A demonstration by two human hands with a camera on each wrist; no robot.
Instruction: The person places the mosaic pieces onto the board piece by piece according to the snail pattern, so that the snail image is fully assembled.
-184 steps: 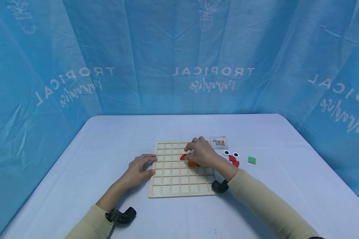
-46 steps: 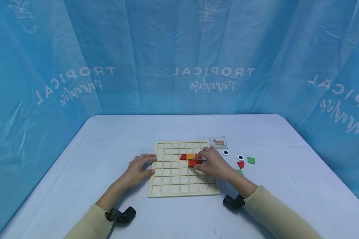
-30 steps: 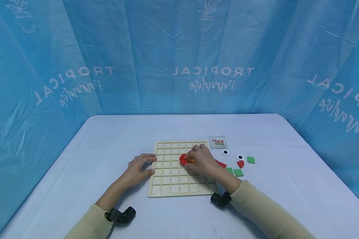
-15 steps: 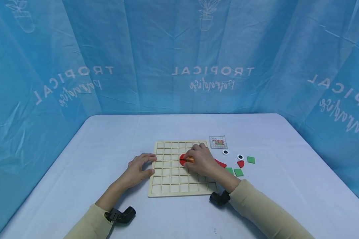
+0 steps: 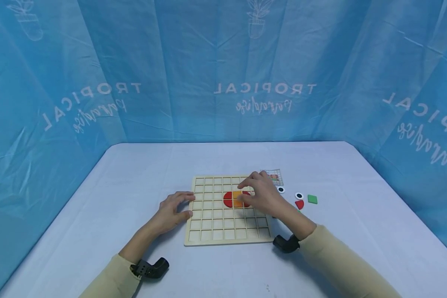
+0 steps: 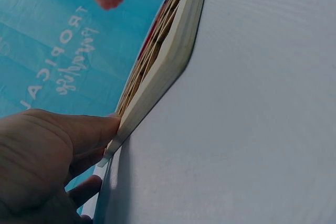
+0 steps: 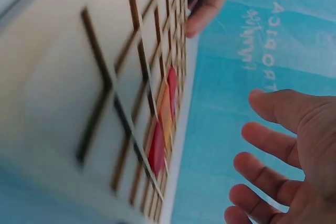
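Left hand (image 5: 173,211): relaxed, touching board (image 5: 217,214) | right hand (image 5: 265,195): fingers wide | 2 eye discs (image 5: 299,196): head view only

Creased blue backdrop (image 5: 193,49) fills the upper frame and both sides of the head view; mirrored pale lettering (image 5: 265,89), "TROPICAL Paradise", repeats at left, centre and right. Potted-plant outlines (image 5: 256,27) printed at upper left and upper centre. White worktop (image 5: 152,174) spans the lower frame, far corners rounded; small dark marks (image 5: 267,288) near bottom edge, right of centre.
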